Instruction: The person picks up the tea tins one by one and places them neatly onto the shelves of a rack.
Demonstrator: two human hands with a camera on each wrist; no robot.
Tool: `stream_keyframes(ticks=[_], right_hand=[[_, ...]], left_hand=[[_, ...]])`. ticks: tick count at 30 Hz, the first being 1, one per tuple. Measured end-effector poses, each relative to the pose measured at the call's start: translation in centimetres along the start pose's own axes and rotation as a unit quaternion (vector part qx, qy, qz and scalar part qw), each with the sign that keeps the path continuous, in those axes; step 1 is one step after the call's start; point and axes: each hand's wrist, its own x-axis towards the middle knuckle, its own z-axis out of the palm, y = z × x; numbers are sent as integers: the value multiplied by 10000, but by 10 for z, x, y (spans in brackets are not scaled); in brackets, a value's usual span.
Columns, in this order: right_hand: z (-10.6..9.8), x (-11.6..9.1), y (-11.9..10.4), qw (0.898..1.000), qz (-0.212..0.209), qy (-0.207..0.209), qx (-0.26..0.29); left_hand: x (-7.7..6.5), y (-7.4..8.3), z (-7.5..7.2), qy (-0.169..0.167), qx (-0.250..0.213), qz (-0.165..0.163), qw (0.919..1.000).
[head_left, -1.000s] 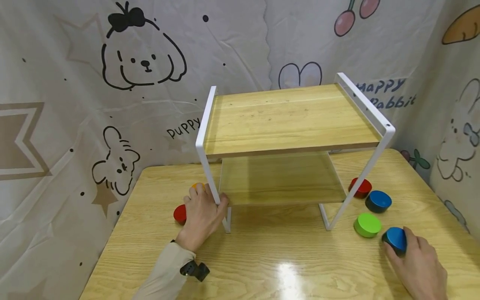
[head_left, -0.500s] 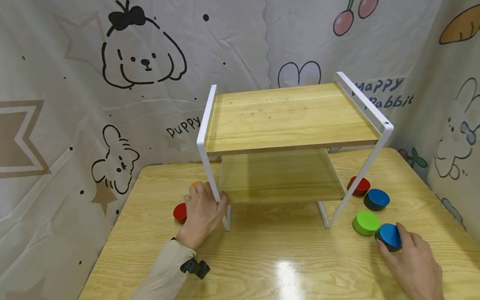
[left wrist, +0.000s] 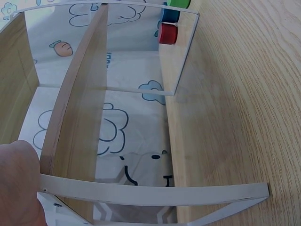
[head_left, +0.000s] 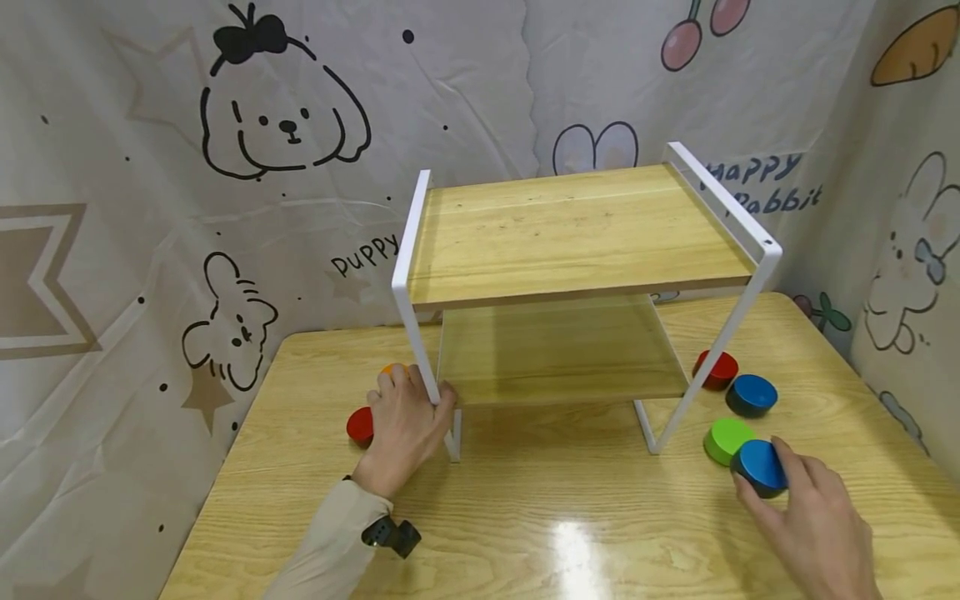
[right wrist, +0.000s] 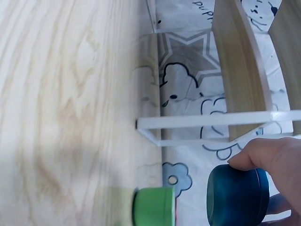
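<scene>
In the head view, a white-framed two-tier wooden shelf rack (head_left: 585,233) stands on the table. My left hand (head_left: 405,425) grips its left front leg at the lower board, the thumb to the right of the post and the fingers to its left. A short blue cylinder (head_left: 762,467) with a darker side is pinched between the thumb and fingers of my right hand (head_left: 817,517). The right wrist view shows this cylinder (right wrist: 237,195) raised off the table, near a green cylinder (right wrist: 155,207).
Behind the green cylinder stand another blue cylinder (head_left: 752,395) and a red one (head_left: 716,370), right of the rack. On the left, a red cylinder (head_left: 361,427) and a mostly hidden orange piece (head_left: 393,369) sit by my left hand. A printed cloth (head_left: 465,100) hangs behind the table.
My right hand has carried the blue cylinder leftward and slightly up in the head view, and it now overlaps the green one. My left hand stays on the rack.
</scene>
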Motion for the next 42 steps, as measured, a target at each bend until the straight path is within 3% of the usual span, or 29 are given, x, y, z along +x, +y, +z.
stream_keyframes(ticks=[11,18,24,29,42], right_hand=[[-3,-8,-32,9938,-925,310,540],[-10,-9,-62,9678,-2038,990,1098],[-16,-3,-89,9550,-2492,1016,1247],[-13,8,-110,9367,-2983,1138,1437],[-4,34,-158,9104,-3618,1130,1661]], left_hand=[[0,0,0,-41,3,-46,10000],[0,-1,-1,-47,-26,-72,10000],[0,1,-1,-40,-64,-12,10000],[0,0,-1,55,4,-1,10000],[0,1,-2,1,21,-12,10000]])
